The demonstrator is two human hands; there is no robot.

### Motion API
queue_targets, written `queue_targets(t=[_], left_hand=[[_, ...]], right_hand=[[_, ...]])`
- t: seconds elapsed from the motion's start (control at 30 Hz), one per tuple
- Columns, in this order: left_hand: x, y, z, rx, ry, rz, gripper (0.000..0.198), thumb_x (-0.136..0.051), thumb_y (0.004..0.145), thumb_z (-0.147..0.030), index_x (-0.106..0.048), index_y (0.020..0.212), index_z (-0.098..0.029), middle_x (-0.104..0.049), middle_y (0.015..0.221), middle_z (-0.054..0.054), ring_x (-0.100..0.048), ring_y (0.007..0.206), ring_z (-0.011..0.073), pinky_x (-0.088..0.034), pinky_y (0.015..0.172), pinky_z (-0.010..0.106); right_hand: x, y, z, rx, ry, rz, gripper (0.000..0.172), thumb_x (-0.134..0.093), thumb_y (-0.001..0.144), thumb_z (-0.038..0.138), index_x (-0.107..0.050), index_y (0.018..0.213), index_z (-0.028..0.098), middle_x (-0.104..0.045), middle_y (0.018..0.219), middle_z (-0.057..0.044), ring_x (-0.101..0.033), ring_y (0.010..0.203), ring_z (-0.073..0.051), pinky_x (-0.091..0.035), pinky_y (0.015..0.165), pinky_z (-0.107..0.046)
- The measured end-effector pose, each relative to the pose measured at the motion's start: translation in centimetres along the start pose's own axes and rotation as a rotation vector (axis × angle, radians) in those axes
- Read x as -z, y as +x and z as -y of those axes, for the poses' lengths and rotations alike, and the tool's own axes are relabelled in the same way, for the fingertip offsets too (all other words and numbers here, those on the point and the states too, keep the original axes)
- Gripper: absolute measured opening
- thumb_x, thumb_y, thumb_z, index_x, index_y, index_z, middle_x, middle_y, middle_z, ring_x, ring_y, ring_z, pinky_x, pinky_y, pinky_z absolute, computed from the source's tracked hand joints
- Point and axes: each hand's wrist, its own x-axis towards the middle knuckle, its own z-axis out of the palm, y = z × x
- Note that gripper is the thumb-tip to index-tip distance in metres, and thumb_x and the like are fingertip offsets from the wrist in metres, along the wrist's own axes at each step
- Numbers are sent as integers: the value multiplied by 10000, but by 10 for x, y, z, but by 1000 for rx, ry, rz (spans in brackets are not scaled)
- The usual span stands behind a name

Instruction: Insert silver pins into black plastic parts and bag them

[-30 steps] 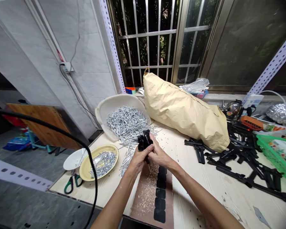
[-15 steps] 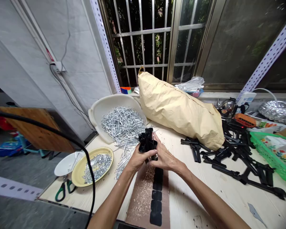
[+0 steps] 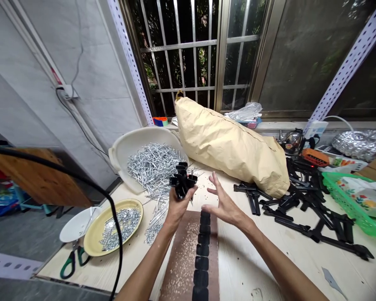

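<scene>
My left hand is wrapped round a cluster of black plastic parts, raised above the far end of a brown board. My right hand is apart from the cluster, its fingers spread with nothing in them. A row of black square pads runs along the board, which is strewn with pale crumbs. Just beyond my left hand, long metal nails or pins fill a white basin and spill onto the table. What exactly the black parts are, I cannot make out.
To the left are a yellow dish of small metal pieces, a white plate and green-handled scissors. A black cable crosses in front. A large paper sack, piled black parts and a green basket stand right.
My right hand has let go of the black cluster and moved right, fingers spreading. The left hand keeps hold of the cluster, now tilted differently. The camera view has shifted slightly.
</scene>
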Motion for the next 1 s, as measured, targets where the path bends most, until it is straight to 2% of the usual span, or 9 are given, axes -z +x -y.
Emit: queue_targets(t=[0.1, 0.27, 0.33, 0.43, 0.53, 0.6, 0.7, 0.83, 1.0], left_hand=[[3, 2, 5, -37, 71, 117, 344, -740, 637, -316, -671, 944, -175, -699, 955, 73, -637, 898, 239, -478, 809, 326], [-2, 11, 20, -155, 300, 273, 256, -705, 663, -282, -648, 890, -178, -692, 883, 49, -635, 803, 214, -480, 739, 311], [-9, 17, 28, -115, 365, 297, 267, -709, 653, -286, -631, 880, -169, -686, 818, 36, -628, 763, 206, -476, 690, 298], [-20, 23, 38, -50, 343, 383, 321, -716, 643, -326, -609, 884, -143, -666, 774, 34, -609, 719, 189, -459, 640, 275], [-31, 27, 48, -47, 309, 510, 331, -705, 648, -377, -606, 844, -130, -637, 740, 28, -584, 694, 173, -441, 626, 257], [-36, 29, 54, -68, 337, 567, 334, -694, 653, -381, -600, 850, -129, -629, 752, 26, -576, 693, 169, -435, 620, 250], [-42, 33, 62, -131, 443, 634, 357, -692, 642, -346, -586, 909, -134, -632, 791, 22, -573, 700, 168, -429, 613, 242], [-48, 48, 70, -173, 643, 677, 308, -647, 691, -319, -578, 939, -150, -643, 823, 19, -585, 729, 169, -426, 620, 234], [-50, 61, 84, -169, 894, 692, 278, -611, 691, -193, -595, 968, -187, -658, 908, 36, -596, 860, 213, -419, 732, 277]], right_hand=[[8, 0, -2, -66, 25, -160, 841, -600, 805, 336, -77, 1462, 282, -361, 1398, -163, -608, 1002, -229, -480, 874, -442], [14, -1, -11, -144, 31, -357, 581, -541, 839, 378, -360, 1370, 228, -547, 1192, -127, -644, 767, -167, -513, 785, -383], [15, -1, -21, -231, 115, -353, 567, -541, 832, 409, -398, 1344, 209, -571, 1123, -109, -649, 724, -158, -524, 739, -358], [15, -1, -37, -338, 373, -205, 574, -590, 786, 445, -470, 1285, 188, -583, 1060, -80, -656, 710, -152, -537, 696, -330], [11, 1, -47, -361, 518, -187, 459, -625, 747, 464, -603, 1077, 146, -630, 904, -51, -647, 718, -153, -538, 693, -309], [7, 3, -49, -345, 527, -212, 402, -657, 719, 447, -619, 975, 140, -644, 833, -37, -645, 718, -156, -537, 695, -302], [3, 5, -50, -398, 565, -252, 447, -735, 632, 395, -585, 975, 151, -655, 798, -22, -651, 668, -165, -548, 634, -300], [11, 0, -60, -558, 591, -495, 420, -737, 615, 405, -542, 887, 150, -614, 674, 9, -624, 540, -139, -536, 512, -253], [35, -29, -67, -581, 520, -697, 576, -735, 635, 417, -446, 1073, 180, -567, 728, 42, -615, 530, -119, -549, 529, -261]])
